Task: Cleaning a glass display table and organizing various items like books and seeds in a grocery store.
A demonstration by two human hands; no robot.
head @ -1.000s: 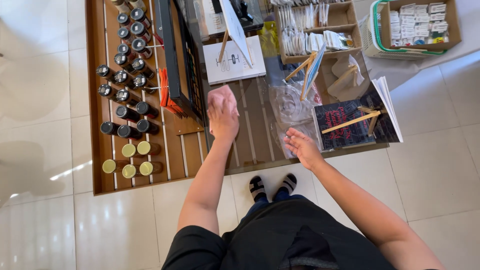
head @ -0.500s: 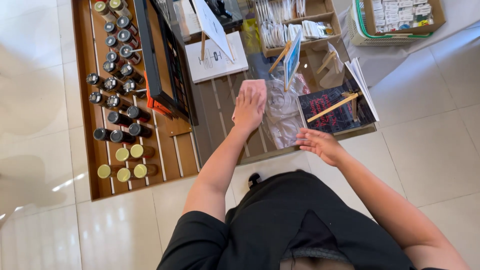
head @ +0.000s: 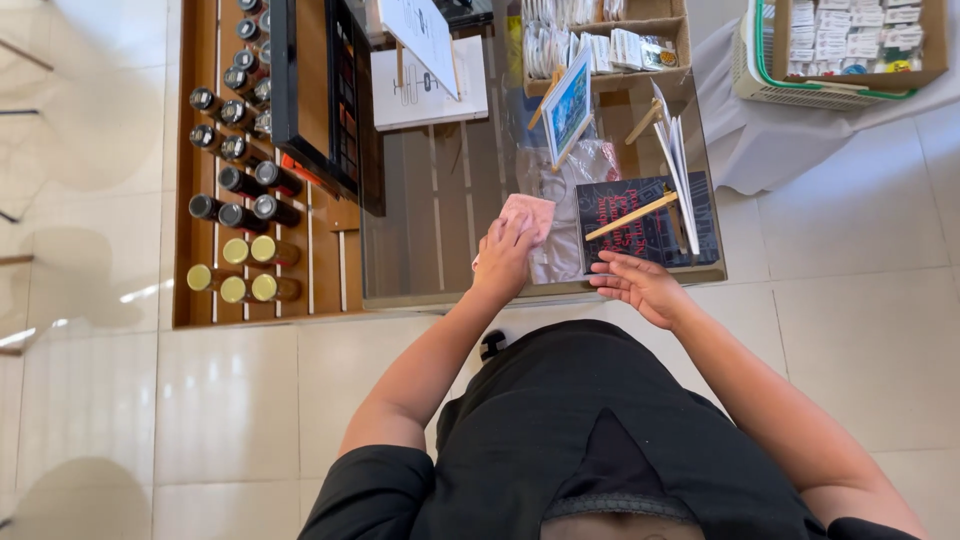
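The left hand (head: 505,255) lies flat on a soft pink cloth (head: 527,213), fingers pressed together on its near edge and pushing it down against the clear glass top (head: 430,235) of the low display table, just below the centre of the frame. The cloth is bunched under the fingertips, touching a crumpled clear plastic bag (head: 565,215) on its right. The right hand (head: 640,287) hovers at the table's near edge with fingers spread and palm half up, holding nothing, just below a dark book with red lettering (head: 640,225) that has a wooden stick lying across it.

Judging by the flat palm and the bunched cloth, the step in hand looks like wiping the glass. The next stroke seems to call for steady downward pressure and a sweep kept short of the plastic bag and the small framed picture card (head: 567,103) standing behind it.

At the left of the frame, rows of dark bottles and yellow-lidded jars (head: 240,215) stand on a brown slatted wooden rack (head: 185,150); a green-rimmed basket of packets (head: 850,45) sits at the upper right
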